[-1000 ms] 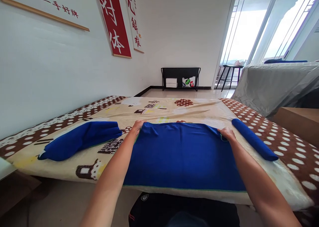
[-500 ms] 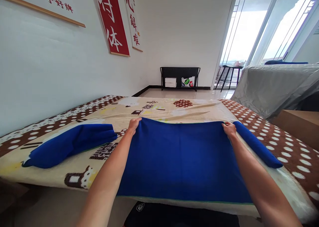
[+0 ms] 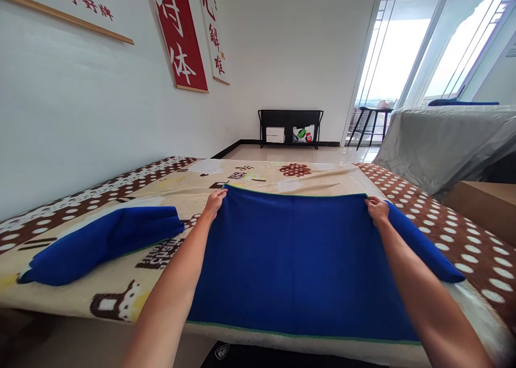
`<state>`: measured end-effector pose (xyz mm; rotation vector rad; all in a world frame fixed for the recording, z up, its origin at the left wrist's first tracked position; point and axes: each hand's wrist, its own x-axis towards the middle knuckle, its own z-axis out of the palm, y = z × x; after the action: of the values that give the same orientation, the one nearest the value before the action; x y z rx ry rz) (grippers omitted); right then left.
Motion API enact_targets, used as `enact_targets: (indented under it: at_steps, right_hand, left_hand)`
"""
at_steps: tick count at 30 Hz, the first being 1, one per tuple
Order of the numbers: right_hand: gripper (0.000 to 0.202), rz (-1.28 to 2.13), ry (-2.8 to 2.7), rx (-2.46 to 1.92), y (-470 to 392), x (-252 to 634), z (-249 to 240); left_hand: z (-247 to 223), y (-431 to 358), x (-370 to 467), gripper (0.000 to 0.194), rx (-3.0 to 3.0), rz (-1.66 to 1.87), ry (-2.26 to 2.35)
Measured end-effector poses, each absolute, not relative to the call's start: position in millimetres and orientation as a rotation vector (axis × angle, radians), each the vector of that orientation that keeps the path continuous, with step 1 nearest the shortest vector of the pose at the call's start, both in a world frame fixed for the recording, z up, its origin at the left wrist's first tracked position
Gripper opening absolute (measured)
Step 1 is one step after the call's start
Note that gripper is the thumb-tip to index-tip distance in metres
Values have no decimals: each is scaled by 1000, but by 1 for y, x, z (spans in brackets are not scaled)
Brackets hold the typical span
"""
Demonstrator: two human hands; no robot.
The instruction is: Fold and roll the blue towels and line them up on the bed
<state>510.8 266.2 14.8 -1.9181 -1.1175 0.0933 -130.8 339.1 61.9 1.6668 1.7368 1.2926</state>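
Observation:
A blue cloth (image 3: 298, 266) with green edging is spread over the near side of the bed, its far edge held up a little. My left hand (image 3: 216, 202) pinches its far left corner. The far right corner is gripped by my right hand (image 3: 378, 207). To the left lies a bunched, folded blue cloth (image 3: 100, 244), apart from my left forearm. A rolled blue cloth (image 3: 425, 241) rests just right of my right hand, partly behind the forearm.
The bed's patterned blanket (image 3: 334, 177) has brown dotted borders. Beyond it stands a black rack (image 3: 291, 126) by the wall. On the right are a cardboard box (image 3: 484, 206), a silver-grey cover (image 3: 451, 142) and a dark stool (image 3: 373, 121).
Both hands have moved slightly apart, drawing the cloth's far edge straighter and tauter. The view has shifted a little.

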Motion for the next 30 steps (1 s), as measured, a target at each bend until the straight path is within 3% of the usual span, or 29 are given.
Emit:
enact_targets:
  at_steps: [8, 18, 24, 30]
  right_hand:
    - [34, -146, -1338, -2199, 231, 484, -19]
    - [43, -383, -1581, -2166, 195, 479, -16]
    - [45, -409, -1785, -1969, 136, 478, -24]
    - [51, -499, -1740, -1819, 21, 493, -48]
  left_hand:
    - [12, 298, -118, 45, 1879, 944, 2149]
    - [22, 275, -131, 47, 1920, 707, 2474]
    - [15, 208, -148, 49, 2156, 778, 2399]
    - [-4, 104, -177, 42, 2421, 846, 2383]
